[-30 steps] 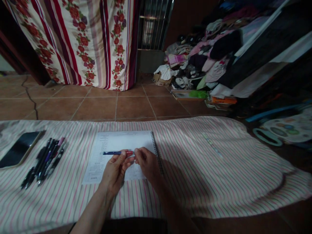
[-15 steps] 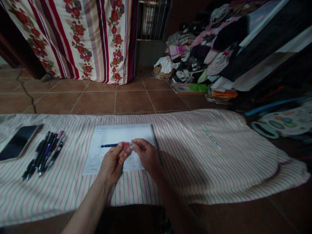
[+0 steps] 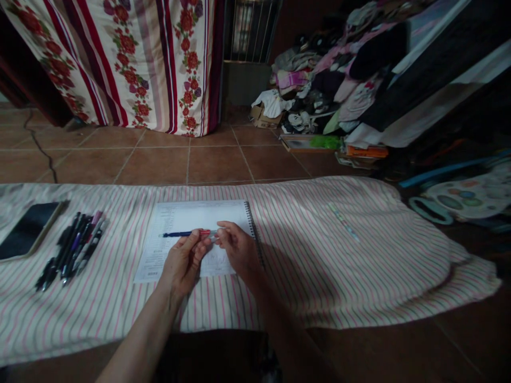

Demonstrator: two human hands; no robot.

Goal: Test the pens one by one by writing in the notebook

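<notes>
A blue pen [image 3: 179,234] with a red section near its right end lies level above a spiral notebook [image 3: 187,218]. My left hand [image 3: 184,261] pinches the pen at the red section. My right hand [image 3: 236,251] pinches the pen's right end, where a pale clear piece shows. Both hands hover over the lower half of the open page. The notebook rests on a pink-striped cloth [image 3: 339,255] spread on the floor.
Several dark pens [image 3: 74,247] lie in a row left of the notebook, with a black phone [image 3: 26,230] beyond them. Brown floor tiles [image 3: 215,162] lie ahead. A floral mattress [image 3: 131,58] leans at the back; a pile of clothes [image 3: 331,90] sits at right.
The pale clear end of the pen has come further apart from the red section between my fingers. My head has tipped, so everything sits slightly higher in view.
</notes>
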